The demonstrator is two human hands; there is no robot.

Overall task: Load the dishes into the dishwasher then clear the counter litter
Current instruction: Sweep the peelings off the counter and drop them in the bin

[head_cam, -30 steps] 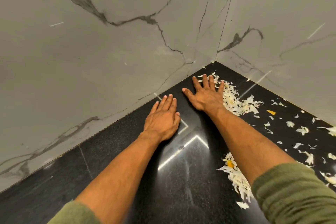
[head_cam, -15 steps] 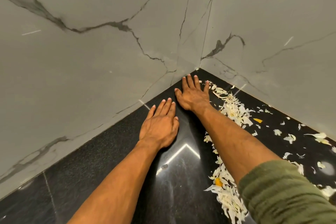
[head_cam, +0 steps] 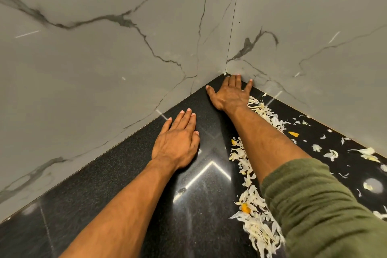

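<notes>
Flat, fingers straight, the right hand [head_cam: 229, 94] reaches the far corner of the counter [head_cam: 125, 195]; the vegetable scraps [head_cam: 254, 211] trail nearward on its right. The left hand [head_cam: 178, 142], also flat, apparently just rests.

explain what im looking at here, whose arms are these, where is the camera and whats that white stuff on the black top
These are a person's two bare arms, filmed by one wide-angle camera worn on the head, looking forward and down. The black surface is a polished counter that runs into a corner between grey marble-look walls. The left hand lies flat on bare counter. The right hand reaches into the corner, fingers straight and spread, palm down. Neither hand holds anything. The white stuff is shredded vegetable scraps, with a few orange bits, strewn along and to the right of the right arm. A green sleeve covers that arm's upper part.
</notes>
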